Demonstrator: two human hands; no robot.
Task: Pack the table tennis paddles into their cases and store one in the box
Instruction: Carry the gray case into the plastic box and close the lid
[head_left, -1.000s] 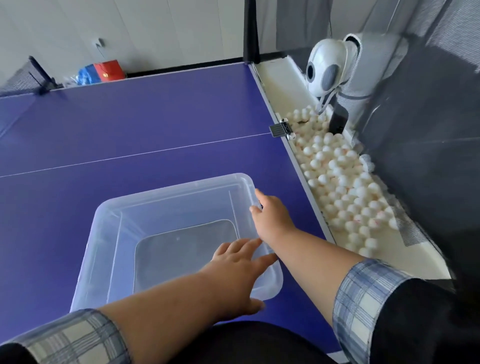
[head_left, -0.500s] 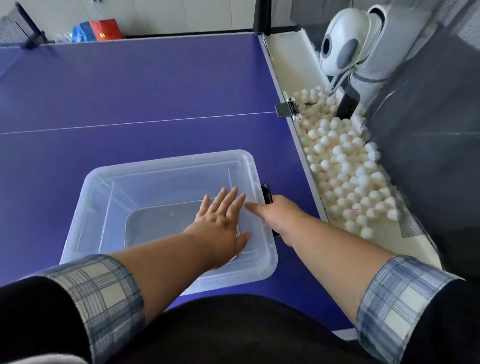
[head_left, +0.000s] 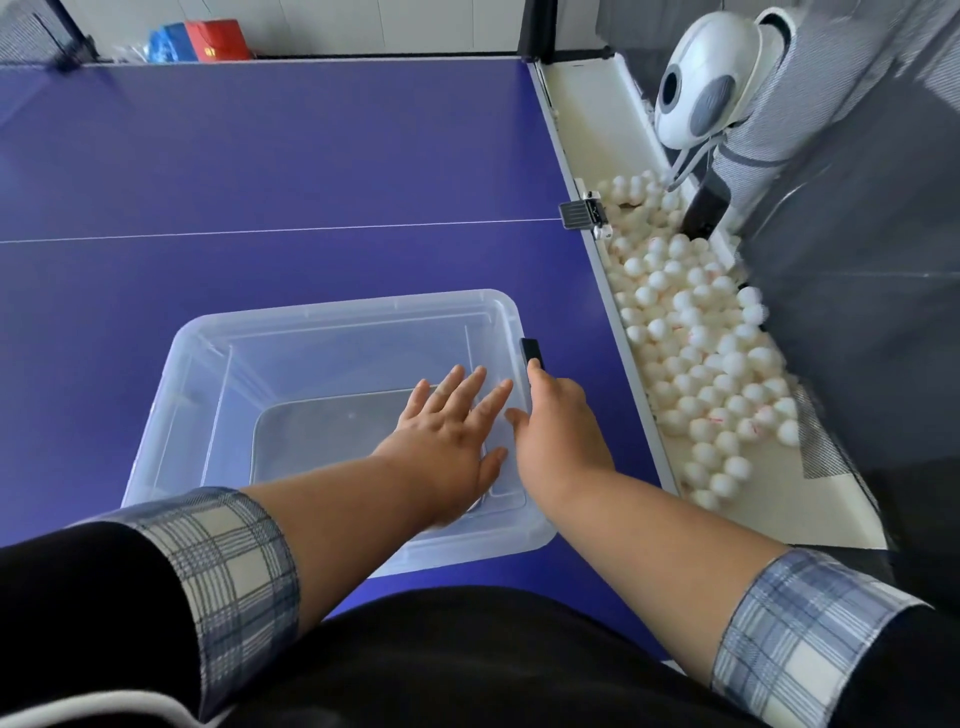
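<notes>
The left hand, at the near rim a second ago, is now spread flat over the right side of the box. The right hand has slid nearer along the right rim, forefinger at the black latch; whether it grips, I cannot tell. The box sits empty near the right edge of the table with no paddle or case in view, so packing looks unstarted.

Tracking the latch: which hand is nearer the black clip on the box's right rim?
Right. The right hand sits just below the black clip, forefinger at its near end; the left hand is spread open inside the box, left of the clip.
</notes>
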